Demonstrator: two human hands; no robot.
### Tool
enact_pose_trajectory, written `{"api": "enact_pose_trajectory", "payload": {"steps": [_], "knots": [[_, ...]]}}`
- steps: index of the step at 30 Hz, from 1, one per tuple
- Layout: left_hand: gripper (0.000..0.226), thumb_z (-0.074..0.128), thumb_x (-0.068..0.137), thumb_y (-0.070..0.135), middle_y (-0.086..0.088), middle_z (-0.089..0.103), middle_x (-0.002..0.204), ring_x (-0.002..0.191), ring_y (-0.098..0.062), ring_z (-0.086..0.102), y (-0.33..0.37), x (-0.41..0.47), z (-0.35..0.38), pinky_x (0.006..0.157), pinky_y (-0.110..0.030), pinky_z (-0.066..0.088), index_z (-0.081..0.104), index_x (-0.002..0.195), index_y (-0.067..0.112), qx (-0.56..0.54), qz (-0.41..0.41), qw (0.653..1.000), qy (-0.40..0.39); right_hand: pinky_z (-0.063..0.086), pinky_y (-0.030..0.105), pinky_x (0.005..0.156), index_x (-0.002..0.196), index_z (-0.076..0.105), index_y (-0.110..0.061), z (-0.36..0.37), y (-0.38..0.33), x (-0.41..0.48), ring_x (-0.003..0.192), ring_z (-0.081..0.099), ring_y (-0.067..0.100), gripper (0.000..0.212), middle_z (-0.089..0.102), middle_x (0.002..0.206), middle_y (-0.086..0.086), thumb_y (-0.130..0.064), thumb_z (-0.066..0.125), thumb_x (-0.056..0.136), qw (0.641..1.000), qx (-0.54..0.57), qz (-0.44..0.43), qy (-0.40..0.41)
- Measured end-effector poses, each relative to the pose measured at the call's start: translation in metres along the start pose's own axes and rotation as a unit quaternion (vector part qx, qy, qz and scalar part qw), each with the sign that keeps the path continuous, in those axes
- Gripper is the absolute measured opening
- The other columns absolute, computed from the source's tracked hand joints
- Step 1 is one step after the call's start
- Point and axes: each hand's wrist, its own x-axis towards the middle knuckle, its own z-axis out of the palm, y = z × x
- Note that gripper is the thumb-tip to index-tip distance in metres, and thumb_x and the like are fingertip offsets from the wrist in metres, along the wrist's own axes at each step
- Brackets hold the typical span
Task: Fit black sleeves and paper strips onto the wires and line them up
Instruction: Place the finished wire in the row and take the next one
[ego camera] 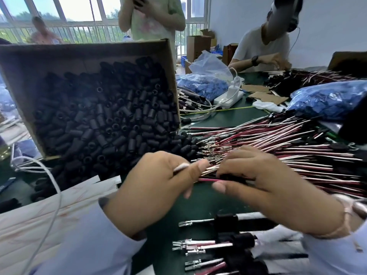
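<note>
My left hand (158, 181) pinches the terminal ends of a red and white wire pair (208, 176) between thumb and fingers, with a white paper strip (181, 167) held against its forefinger. My right hand (264, 187) grips the same wires a little further right, where a black sleeve (232, 178) sits on them. A tilted cardboard box (83, 54) full of black sleeves (103, 120) stands to the left, spilling some onto the table. A big heap of red and white wires (278, 141) lies to the right. Finished wires with sleeves (224, 245) lie in a row near me.
White paper strips (65, 203) lie at the near left on the green table (234, 116). Bags of blue parts (327, 98), a white power strip (228, 96) and cardboard pieces are further back. One person sits at the far right, another stands behind the box.
</note>
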Motion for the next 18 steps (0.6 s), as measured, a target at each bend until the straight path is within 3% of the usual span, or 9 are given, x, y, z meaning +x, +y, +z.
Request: {"api": "enact_pose_trajectory", "payload": {"steps": [3,5,6,8,10,11,13,18], "knots": [[0.062,0.037,0.079,0.076,0.006,0.053,0.047,0.043,-0.004,0.049,0.006,-0.004,0.000,0.047,-0.019,0.037,0.063,0.057,0.024,0.093,-0.011,0.995,-0.028,0.042,0.024,0.085,0.089,0.065,-0.035,-0.015,0.011,-0.004,0.100,0.050,0.004,0.037,0.056,0.095,-0.019,-0.067,0.047,0.083,0.994,-0.027,0.008,-0.102],[0.068,0.029,0.075,0.081,0.005,0.062,0.066,0.061,-0.005,0.057,0.007,-0.006,0.009,0.057,-0.027,0.045,0.064,0.067,0.023,0.234,-0.007,0.971,-0.051,0.047,0.026,0.077,0.083,0.064,-0.033,-0.021,0.026,-0.002,0.085,0.057,0.004,0.048,0.060,0.087,-0.012,-0.076,0.044,0.079,0.982,0.007,0.061,-0.180],[0.068,0.032,0.076,0.081,0.004,0.062,0.075,0.067,-0.006,0.057,0.006,-0.007,0.013,0.059,-0.027,0.044,0.061,0.072,0.020,0.293,-0.006,0.953,-0.077,0.049,0.025,0.071,0.081,0.066,-0.029,-0.024,0.041,-0.001,0.076,0.059,0.006,0.053,0.062,0.080,-0.008,-0.077,0.046,0.078,0.979,0.024,0.106,-0.175],[0.057,0.044,0.080,0.075,0.007,0.058,0.089,0.077,-0.007,0.053,0.003,-0.008,0.018,0.061,-0.027,0.039,0.054,0.077,0.018,0.345,-0.008,0.927,-0.149,0.045,0.025,0.066,0.085,0.071,-0.023,-0.030,0.089,0.000,0.071,0.058,0.009,0.042,0.065,0.074,-0.009,-0.062,0.056,0.081,0.977,-0.010,0.205,-0.065],[0.047,0.048,0.081,0.072,0.011,0.053,0.094,0.084,-0.006,0.050,0.001,-0.007,0.020,0.067,-0.027,0.040,0.056,0.086,0.025,0.332,-0.012,0.923,-0.194,0.046,0.030,0.082,0.107,0.070,-0.019,-0.030,0.134,0.003,0.097,0.060,0.021,0.021,0.068,0.106,0.002,-0.030,0.062,0.090,0.945,-0.126,0.300,0.031],[0.044,0.047,0.081,0.072,0.013,0.052,0.094,0.086,-0.004,0.050,0.001,-0.007,0.021,0.069,-0.027,0.041,0.056,0.091,0.029,0.316,-0.013,0.929,-0.192,0.044,0.035,0.093,0.116,0.066,-0.019,-0.025,0.148,0.004,0.111,0.055,0.026,0.026,0.062,0.121,0.007,-0.020,0.061,0.090,0.927,-0.157,0.340,0.027],[0.039,0.043,0.083,0.071,0.015,0.051,0.091,0.084,-0.002,0.048,0.003,-0.005,0.020,0.069,-0.024,0.040,0.053,0.092,0.034,0.291,-0.009,0.944,-0.158,0.039,0.042,0.101,0.120,0.061,-0.024,-0.010,0.166,0.004,0.122,0.047,0.028,0.033,0.055,0.131,0.007,-0.016,0.059,0.088,0.907,-0.175,0.383,0.007],[0.037,0.037,0.088,0.067,0.015,0.053,0.094,0.088,-0.004,0.052,0.004,-0.009,0.023,0.069,-0.025,0.040,0.050,0.095,0.033,0.325,-0.022,0.943,-0.070,0.035,0.041,0.093,0.106,0.066,-0.033,-0.007,0.173,0.007,0.117,0.046,0.029,0.018,0.060,0.121,0.002,-0.028,0.063,0.089,0.878,-0.269,0.385,0.091]]}}
